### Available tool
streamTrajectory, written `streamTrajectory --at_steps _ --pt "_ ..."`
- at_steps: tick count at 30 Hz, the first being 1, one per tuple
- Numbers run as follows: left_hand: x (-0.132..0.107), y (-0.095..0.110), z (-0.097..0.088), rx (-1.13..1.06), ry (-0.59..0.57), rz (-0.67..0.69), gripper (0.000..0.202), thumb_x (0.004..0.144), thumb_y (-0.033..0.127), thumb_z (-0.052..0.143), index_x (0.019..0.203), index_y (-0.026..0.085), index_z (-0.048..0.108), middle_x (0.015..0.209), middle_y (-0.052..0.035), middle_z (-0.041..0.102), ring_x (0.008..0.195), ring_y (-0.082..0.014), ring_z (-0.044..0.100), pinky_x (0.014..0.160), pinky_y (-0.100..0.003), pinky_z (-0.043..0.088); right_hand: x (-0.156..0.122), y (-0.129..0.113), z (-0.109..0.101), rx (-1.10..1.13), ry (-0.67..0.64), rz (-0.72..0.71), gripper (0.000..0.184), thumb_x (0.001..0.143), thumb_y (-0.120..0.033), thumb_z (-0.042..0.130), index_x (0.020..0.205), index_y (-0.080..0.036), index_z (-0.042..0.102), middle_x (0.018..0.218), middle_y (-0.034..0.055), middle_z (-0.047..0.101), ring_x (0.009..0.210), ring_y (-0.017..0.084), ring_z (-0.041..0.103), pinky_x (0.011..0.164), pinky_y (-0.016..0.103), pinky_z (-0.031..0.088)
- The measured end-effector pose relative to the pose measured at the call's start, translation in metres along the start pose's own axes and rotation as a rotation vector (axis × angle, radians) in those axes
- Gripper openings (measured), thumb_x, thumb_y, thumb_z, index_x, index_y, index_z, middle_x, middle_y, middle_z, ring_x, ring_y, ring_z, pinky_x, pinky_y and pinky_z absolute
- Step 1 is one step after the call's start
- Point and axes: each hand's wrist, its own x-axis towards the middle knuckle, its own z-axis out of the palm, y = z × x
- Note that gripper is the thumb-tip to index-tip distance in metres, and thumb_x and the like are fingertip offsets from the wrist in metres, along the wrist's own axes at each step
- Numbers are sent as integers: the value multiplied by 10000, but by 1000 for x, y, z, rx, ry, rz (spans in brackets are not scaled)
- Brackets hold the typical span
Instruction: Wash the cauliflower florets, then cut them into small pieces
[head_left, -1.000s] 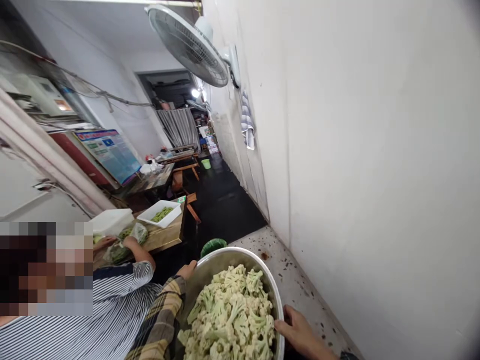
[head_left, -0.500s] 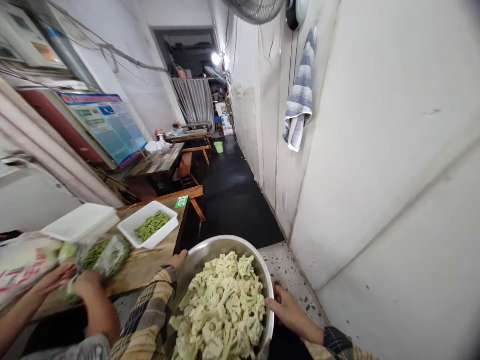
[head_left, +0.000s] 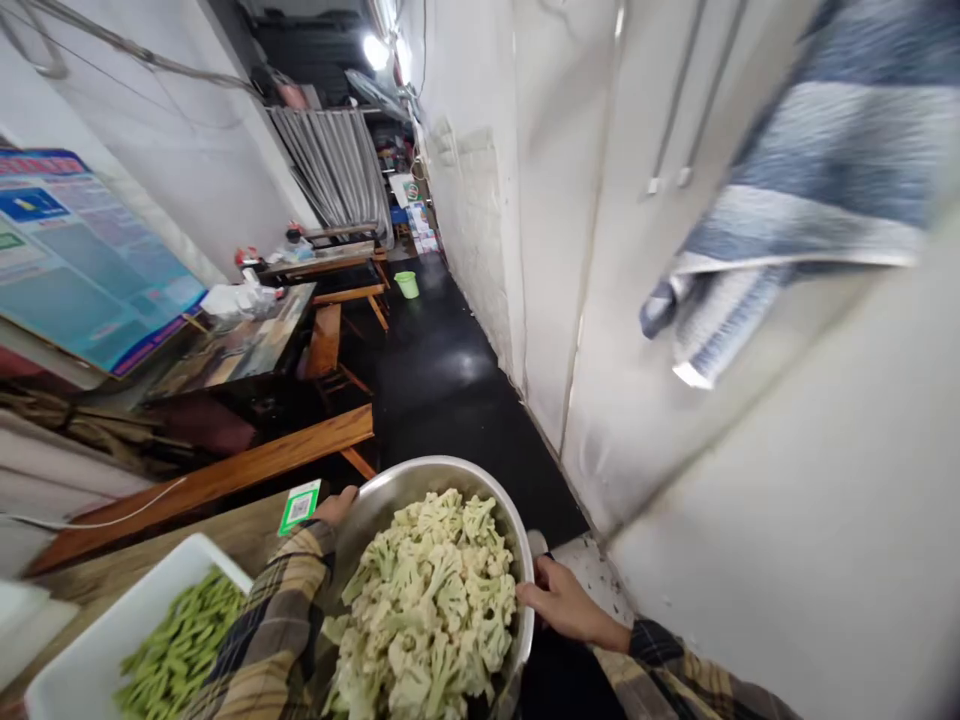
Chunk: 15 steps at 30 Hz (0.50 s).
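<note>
A wide steel bowl full of cauliflower florets is held in front of my body. My left hand grips its rim on the far left side, with most of the fingers hidden. On the right side, my right hand is closed on the rim, thumb over the edge and the other fingers on the outside. Both my forearms are in plaid sleeves. Left of the bowl, a white plastic tub of cut green beans rests on the wooden table.
A wooden bench stands behind the table, with another table beyond. The dark floor aisle runs ahead to a light green bucket and a grey curtain. A striped towel hangs close on the right wall.
I have moved forward along the aisle with the bowl. The towel, bench and bean tub look nearer, and the other person's hands at the left table have left the view.
</note>
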Motion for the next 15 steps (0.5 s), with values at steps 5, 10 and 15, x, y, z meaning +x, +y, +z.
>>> streamTrajectory --at_steps 5,10,15 --pt "106 -64 -36 -45 -25 -227 298 779 225 437 1059 170 527 933 -126 692 930 -244 671 808 -304 467 159 -77 -30 -128 -113 -77 130 747 -285 564 787 -162 559 737 11 616 655 139 544 549 233 379" --pt "170 -119 -54 -123 -105 -380 345 825 213 425 1154 138 498 1022 -147 686 989 -229 665 849 -275 465 293 -144 -40 -174 -279 -100 134 757 -293 569 778 -161 566 745 6 613 660 132 538 563 230 370" --pt "260 -162 -75 -167 -126 -425 378 849 241 399 1192 106 484 1023 -161 682 955 -209 673 843 -254 461 434 -187 -30 -194 -352 -103 151 762 -306 577 768 -155 573 731 2 598 645 121 515 571 227 364"
